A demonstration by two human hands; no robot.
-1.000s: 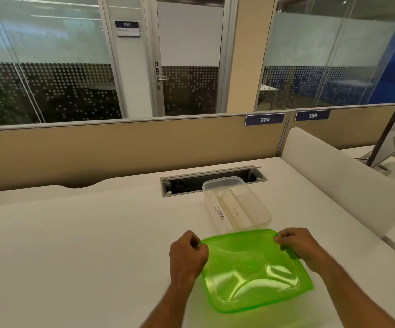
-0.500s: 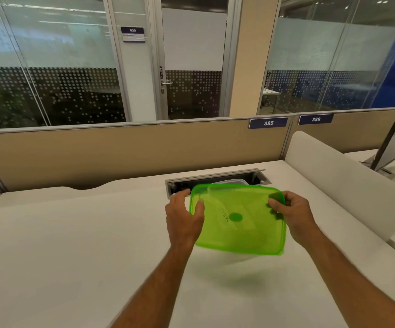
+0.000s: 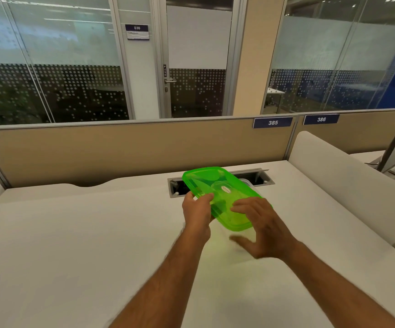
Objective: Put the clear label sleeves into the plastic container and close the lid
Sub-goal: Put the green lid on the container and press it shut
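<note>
A white desk [image 3: 73,245] with a recessed cable tray [image 3: 258,177] is backed by a tan partition [image 3: 132,150] carrying plates 385 [image 3: 273,122] and 386 [image 3: 321,119], beyond which dotted glass walls [image 3: 50,67], a door [image 3: 191,55] and a beige column [image 3: 251,55] are seen.

One green lid [image 3: 217,192], one clear box [image 3: 247,181] under it, two hands, two number signs.

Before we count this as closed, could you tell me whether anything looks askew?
Yes: the green lid sits tilted over the container, far end raised, not seated. The left hand grips its near edge.
</note>
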